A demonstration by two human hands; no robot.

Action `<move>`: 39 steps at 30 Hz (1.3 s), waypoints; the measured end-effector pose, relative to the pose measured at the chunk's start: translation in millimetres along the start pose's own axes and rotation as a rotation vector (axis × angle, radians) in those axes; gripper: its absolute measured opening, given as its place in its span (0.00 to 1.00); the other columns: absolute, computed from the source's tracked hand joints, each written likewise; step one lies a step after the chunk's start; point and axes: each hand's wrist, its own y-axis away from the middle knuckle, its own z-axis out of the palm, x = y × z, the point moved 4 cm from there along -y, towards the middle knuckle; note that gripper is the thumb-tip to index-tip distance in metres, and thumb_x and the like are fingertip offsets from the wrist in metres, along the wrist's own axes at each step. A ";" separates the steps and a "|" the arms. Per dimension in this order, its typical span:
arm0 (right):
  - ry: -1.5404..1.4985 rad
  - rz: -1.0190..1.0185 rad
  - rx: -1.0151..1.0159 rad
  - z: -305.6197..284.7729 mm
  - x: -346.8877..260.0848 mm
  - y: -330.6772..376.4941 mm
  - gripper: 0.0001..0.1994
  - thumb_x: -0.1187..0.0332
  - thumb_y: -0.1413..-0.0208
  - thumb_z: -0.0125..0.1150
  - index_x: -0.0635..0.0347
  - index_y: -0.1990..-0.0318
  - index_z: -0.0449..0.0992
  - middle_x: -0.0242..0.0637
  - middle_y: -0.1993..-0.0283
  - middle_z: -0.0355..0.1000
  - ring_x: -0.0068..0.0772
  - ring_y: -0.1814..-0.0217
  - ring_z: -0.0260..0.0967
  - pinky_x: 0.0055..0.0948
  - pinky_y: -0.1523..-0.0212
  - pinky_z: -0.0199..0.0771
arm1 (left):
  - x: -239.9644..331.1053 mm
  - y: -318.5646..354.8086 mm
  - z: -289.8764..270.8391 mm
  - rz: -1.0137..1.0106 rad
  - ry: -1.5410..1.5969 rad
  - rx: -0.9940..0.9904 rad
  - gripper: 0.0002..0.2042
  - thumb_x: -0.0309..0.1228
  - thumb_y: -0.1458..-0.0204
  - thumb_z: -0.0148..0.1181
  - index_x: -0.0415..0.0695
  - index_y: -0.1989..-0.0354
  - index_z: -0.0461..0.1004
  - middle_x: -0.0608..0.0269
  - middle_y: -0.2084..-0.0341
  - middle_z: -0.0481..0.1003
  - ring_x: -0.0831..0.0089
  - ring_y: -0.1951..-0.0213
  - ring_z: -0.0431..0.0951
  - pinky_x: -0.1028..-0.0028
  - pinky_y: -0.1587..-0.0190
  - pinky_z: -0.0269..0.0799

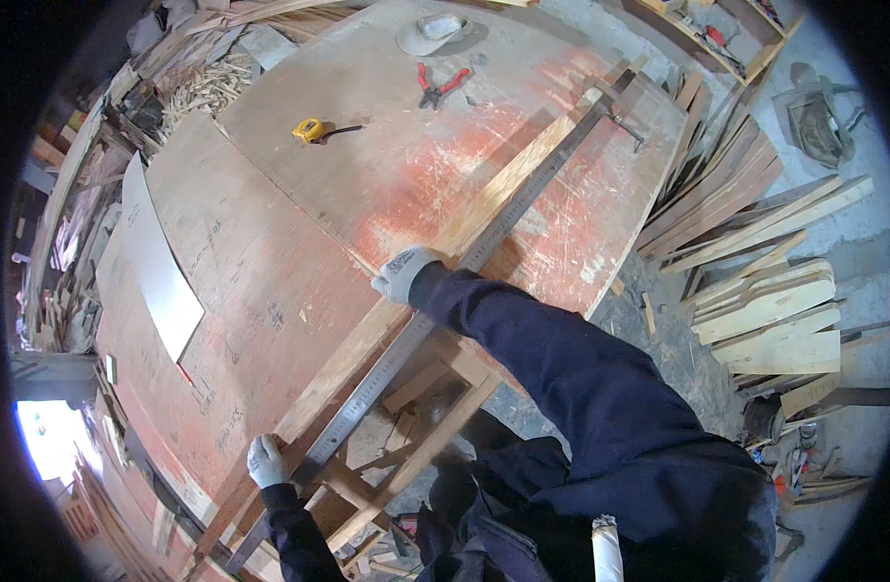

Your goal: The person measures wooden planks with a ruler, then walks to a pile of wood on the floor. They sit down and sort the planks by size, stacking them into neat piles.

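While a long wooden plank [484, 199] lies diagonally on the plywood table [270, 281], a steel straightedge [435, 310] is pressed against it by both gloved hands, left hand [266, 461] near, right hand [402, 273] farther; both look closed on the rule, though the grip is unclear.

Shop was pretty cluttered. A yellow tape measure [309, 129] sat out on the big reddish plywood worktop [270, 281], well apart from a pair of red-handled pliers [437, 86] further back. A light cap [430, 33] lay near the far edge, just past the pliers. A pale sheet of board [159, 262] rested on the left part of the top. Offcuts and shavings [207, 89] were heaped at the back left corner. On the right, a loose stack of wood planks [765, 301] was spread over the concrete floor [852, 145], with a grey bag [813, 121] beyond them.
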 end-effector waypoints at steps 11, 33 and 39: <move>0.131 -0.133 0.116 24.1 180.8 -28.6 0.11 0.63 0.36 0.51 0.52 0.56 0.81 0.44 0.53 0.81 0.47 0.50 0.80 0.49 0.49 0.79 | 144.7 -26.1 10.6 -0.001 0.123 0.043 0.15 0.33 0.38 0.51 0.41 0.49 0.80 0.49 0.50 0.79 0.50 0.44 0.75 0.54 0.37 0.67; -0.110 0.345 -0.090 2.8 334.2 -113.4 0.23 0.47 0.32 0.54 0.61 0.58 0.82 0.39 0.65 0.78 0.37 0.60 0.75 0.37 0.54 0.73 | 101.6 -54.1 -38.3 -0.237 0.151 0.198 0.10 0.39 0.44 0.56 0.47 0.68 0.79 0.58 0.66 0.78 0.57 0.57 0.76 0.56 0.45 0.66; -0.025 0.314 0.063 14.7 354.4 -112.9 0.27 0.44 0.32 0.51 0.61 0.48 0.80 0.50 0.52 0.79 0.49 0.47 0.76 0.44 0.44 0.72 | 102.8 -53.5 -43.1 -0.218 0.134 0.189 0.10 0.39 0.45 0.55 0.47 0.70 0.79 0.58 0.68 0.77 0.56 0.58 0.76 0.56 0.47 0.66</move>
